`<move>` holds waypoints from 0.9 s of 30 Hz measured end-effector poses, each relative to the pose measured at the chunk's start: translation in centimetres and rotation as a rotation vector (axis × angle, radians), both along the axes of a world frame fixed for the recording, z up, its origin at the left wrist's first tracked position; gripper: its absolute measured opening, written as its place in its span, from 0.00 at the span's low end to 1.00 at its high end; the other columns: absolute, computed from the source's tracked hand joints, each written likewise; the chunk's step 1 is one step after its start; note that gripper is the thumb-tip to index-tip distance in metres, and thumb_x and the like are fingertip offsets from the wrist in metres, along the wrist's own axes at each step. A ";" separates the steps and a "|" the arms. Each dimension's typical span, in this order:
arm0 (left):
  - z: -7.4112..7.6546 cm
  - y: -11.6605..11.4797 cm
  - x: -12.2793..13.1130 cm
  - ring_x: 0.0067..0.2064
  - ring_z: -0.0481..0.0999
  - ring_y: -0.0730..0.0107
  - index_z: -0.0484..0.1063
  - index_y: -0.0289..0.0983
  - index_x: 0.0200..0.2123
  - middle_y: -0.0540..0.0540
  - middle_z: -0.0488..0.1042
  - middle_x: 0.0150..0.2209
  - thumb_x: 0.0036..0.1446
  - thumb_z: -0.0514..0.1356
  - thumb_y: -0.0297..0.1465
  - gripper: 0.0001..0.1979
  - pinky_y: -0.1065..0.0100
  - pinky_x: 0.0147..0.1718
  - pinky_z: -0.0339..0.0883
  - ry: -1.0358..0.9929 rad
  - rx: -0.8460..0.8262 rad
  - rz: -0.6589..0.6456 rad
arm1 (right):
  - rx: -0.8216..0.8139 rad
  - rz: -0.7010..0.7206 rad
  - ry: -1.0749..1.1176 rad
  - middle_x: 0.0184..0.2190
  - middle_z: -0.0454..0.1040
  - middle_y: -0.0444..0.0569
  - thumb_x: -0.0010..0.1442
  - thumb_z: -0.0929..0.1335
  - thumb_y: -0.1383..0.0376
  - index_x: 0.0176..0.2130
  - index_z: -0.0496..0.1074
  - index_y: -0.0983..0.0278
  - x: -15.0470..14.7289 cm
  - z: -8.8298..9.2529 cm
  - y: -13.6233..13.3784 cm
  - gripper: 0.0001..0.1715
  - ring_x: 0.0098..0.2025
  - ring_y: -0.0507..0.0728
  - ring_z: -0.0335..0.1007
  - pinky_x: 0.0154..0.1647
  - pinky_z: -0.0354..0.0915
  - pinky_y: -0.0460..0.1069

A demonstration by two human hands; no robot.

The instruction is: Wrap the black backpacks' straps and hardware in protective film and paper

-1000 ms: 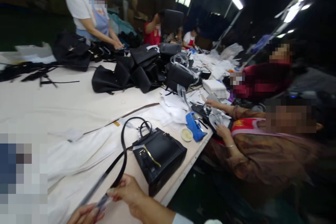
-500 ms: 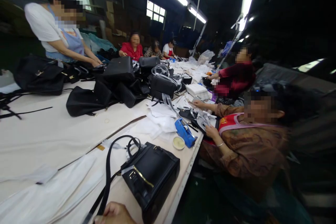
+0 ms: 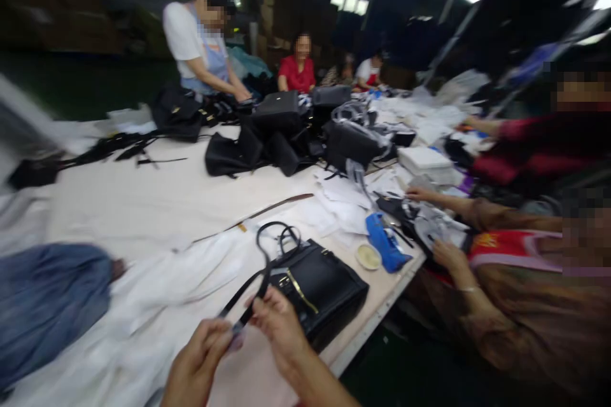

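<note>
A black handbag (image 3: 324,289) with a gold clasp lies near the table's front edge. Its long black strap (image 3: 261,270) loops up from the bag and runs down toward me. My right hand (image 3: 279,331) pinches the strap just left of the bag. My left hand (image 3: 200,362) is closed on the strap's lower end, a little below and left of the right hand. Both hands hover over white cloth (image 3: 157,305) spread on the table.
A person in a brown top works at the right edge beside a blue tape dispenser (image 3: 384,243) and a small round dish (image 3: 368,257). A heap of black bags (image 3: 286,133) fills the table's middle; more people sit beyond. A blue sleeve (image 3: 48,299) lies at left.
My view has swung and dropped, so both hands show again. They have come closer together on the strap, with the right hand now nearer the bag.
</note>
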State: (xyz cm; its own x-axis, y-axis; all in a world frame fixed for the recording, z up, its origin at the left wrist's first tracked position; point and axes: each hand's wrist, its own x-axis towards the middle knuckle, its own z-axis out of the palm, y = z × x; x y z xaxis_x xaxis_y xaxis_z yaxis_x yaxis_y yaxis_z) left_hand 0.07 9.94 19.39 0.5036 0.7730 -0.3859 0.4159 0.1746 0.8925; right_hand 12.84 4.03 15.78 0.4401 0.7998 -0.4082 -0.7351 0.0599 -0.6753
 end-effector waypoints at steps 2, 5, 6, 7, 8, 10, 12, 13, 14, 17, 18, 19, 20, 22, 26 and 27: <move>0.1 0.8 0.6 0.37 0.77 0.62 0.67 0.39 0.35 0.47 0.78 0.34 0.54 0.56 0.41 0.11 0.64 0.38 0.69 -0.063 0.058 -0.031 | 0.011 0.011 -0.052 0.33 0.73 0.46 0.50 0.73 0.58 0.35 0.70 0.64 0.7 1.1 0.1 0.14 0.34 0.52 0.67 0.39 0.62 0.48; -0.8 1.6 1.3 0.31 0.77 0.67 0.65 0.38 0.32 0.48 0.76 0.27 0.57 0.53 0.39 0.10 0.67 0.34 0.68 -0.106 0.070 0.000 | -0.017 0.037 -0.053 0.36 0.73 0.45 0.51 0.72 0.60 0.34 0.70 0.62 1.2 0.4 0.8 0.12 0.36 0.52 0.67 0.38 0.62 0.47; -1.3 1.6 1.4 0.30 0.76 0.68 0.65 0.37 0.32 0.49 0.75 0.26 0.58 0.53 0.38 0.10 0.68 0.34 0.67 -0.124 0.055 0.016 | -0.031 0.051 -0.052 0.36 0.73 0.45 0.51 0.72 0.60 0.34 0.70 0.62 1.1 -0.1 0.9 0.12 0.36 0.52 0.66 0.38 0.62 0.46; -1.7 1.5 1.5 0.30 0.76 0.68 0.64 0.37 0.32 0.49 0.75 0.25 0.58 0.53 0.38 0.10 0.68 0.33 0.67 -0.144 0.040 0.033 | -0.045 0.065 -0.053 0.36 0.73 0.45 0.51 0.73 0.60 0.34 0.70 0.62 1.0 -0.5 0.8 0.12 0.35 0.52 0.66 0.37 0.62 0.46; -2.2 1.3 1.5 0.30 0.76 0.68 0.64 0.37 0.32 0.49 0.75 0.25 0.58 0.53 0.38 0.10 0.68 0.34 0.67 -0.160 0.028 0.046 | -0.057 0.076 -0.058 0.36 0.72 0.46 0.51 0.73 0.59 0.33 0.70 0.63 0.8 -0.9 0.7 0.13 0.35 0.52 0.66 0.37 0.62 0.46; -2.8 0.8 1.4 0.30 0.76 0.68 0.64 0.37 0.32 0.49 0.75 0.26 0.58 0.53 0.38 0.10 0.68 0.34 0.66 -0.183 0.012 0.062 | -0.078 0.084 -0.061 0.36 0.73 0.46 0.50 0.73 0.58 0.33 0.69 0.63 0.5 -1.4 0.4 0.14 0.35 0.52 0.67 0.36 0.63 0.47; -3.2 0.6 1.3 0.30 0.76 0.68 0.63 0.36 0.32 0.49 0.75 0.26 0.59 0.52 0.38 0.10 0.69 0.33 0.65 -0.189 -0.001 0.063 | -0.092 0.084 -0.043 0.35 0.73 0.46 0.50 0.73 0.58 0.33 0.69 0.63 0.4 -1.7 0.2 0.14 0.35 0.53 0.67 0.35 0.63 0.47; -3.3 0.6 1.2 0.30 0.76 0.68 0.63 0.37 0.32 0.49 0.75 0.26 0.59 0.52 0.38 0.10 0.69 0.33 0.65 -0.185 -0.003 0.061 | -0.094 0.086 -0.031 0.35 0.72 0.46 0.50 0.73 0.59 0.32 0.69 0.63 0.3 -1.8 0.2 0.14 0.35 0.52 0.67 0.35 0.63 0.47; -3.4 0.6 1.1 0.30 0.76 0.69 0.63 0.37 0.32 0.49 0.75 0.26 0.59 0.52 0.38 0.10 0.69 0.32 0.64 -0.177 -0.002 0.058 | -0.093 0.090 -0.022 0.35 0.72 0.46 0.50 0.73 0.59 0.32 0.68 0.63 0.3 -1.9 0.2 0.13 0.34 0.52 0.67 0.35 0.63 0.47; -3.6 0.8 0.9 0.29 0.75 0.69 0.63 0.37 0.31 0.49 0.74 0.26 0.60 0.50 0.37 0.10 0.69 0.32 0.63 -0.137 0.028 0.048 | -0.090 0.112 -0.005 0.35 0.72 0.46 0.52 0.72 0.61 0.32 0.68 0.64 0.1 -2.2 0.3 0.11 0.34 0.51 0.67 0.37 0.63 0.47; -3.6 0.9 0.8 0.29 0.74 0.70 0.63 0.37 0.31 0.50 0.74 0.25 0.60 0.50 0.37 0.10 0.69 0.32 0.63 -0.116 0.044 0.043 | -0.094 0.113 -0.002 0.35 0.72 0.46 0.52 0.72 0.61 0.32 0.68 0.64 0.0 -2.3 0.3 0.11 0.34 0.51 0.66 0.37 0.63 0.47; -3.5 0.9 0.7 0.28 0.74 0.70 0.63 0.37 0.31 0.50 0.74 0.25 0.60 0.50 0.37 0.10 0.69 0.31 0.62 -0.091 0.064 0.036 | -0.099 0.110 0.001 0.35 0.72 0.46 0.51 0.72 0.61 0.31 0.68 0.64 -0.1 -2.4 0.3 0.12 0.34 0.51 0.66 0.37 0.63 0.47; -3.4 1.0 0.6 0.28 0.74 0.70 0.63 0.38 0.31 0.50 0.73 0.25 0.61 0.50 0.37 0.10 0.69 0.31 0.61 -0.064 0.088 0.027 | -0.105 0.104 0.002 0.35 0.72 0.46 0.50 0.73 0.61 0.31 0.68 0.64 -0.1 -2.4 0.2 0.12 0.34 0.51 0.66 0.37 0.63 0.47; -3.1 0.9 0.3 0.29 0.73 0.70 0.63 0.38 0.32 0.51 0.72 0.25 0.61 0.49 0.36 0.10 0.69 0.31 0.60 -0.012 0.139 0.001 | -0.119 0.102 0.001 0.35 0.72 0.47 0.50 0.73 0.60 0.31 0.69 0.64 -0.3 -2.2 0.2 0.12 0.34 0.51 0.66 0.36 0.63 0.47; -1.3 0.5 -0.1 0.30 0.72 0.69 0.63 0.39 0.34 0.50 0.71 0.27 0.63 0.46 0.34 0.09 0.69 0.32 0.59 0.073 0.260 -0.069 | -0.137 0.128 0.006 0.36 0.72 0.47 0.51 0.72 0.60 0.32 0.70 0.63 -0.4 -0.8 -0.3 0.10 0.34 0.52 0.66 0.37 0.63 0.47; -0.7 0.2 0.0 0.31 0.72 0.68 0.63 0.39 0.35 0.49 0.71 0.28 0.63 0.46 0.33 0.09 0.68 0.33 0.59 0.093 0.307 -0.095 | -0.131 0.128 0.006 0.36 0.72 0.47 0.51 0.72 0.60 0.33 0.71 0.62 -0.4 -0.4 -0.6 0.10 0.35 0.52 0.66 0.37 0.63 0.48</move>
State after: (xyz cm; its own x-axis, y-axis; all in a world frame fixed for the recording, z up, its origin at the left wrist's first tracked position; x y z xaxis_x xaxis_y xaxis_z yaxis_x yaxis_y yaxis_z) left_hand 0.05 10.15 18.74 0.5529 0.8114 -0.1896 0.4993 -0.1405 0.8550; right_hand 12.42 3.46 15.40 0.3351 0.7890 -0.5149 -0.7350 -0.1231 -0.6668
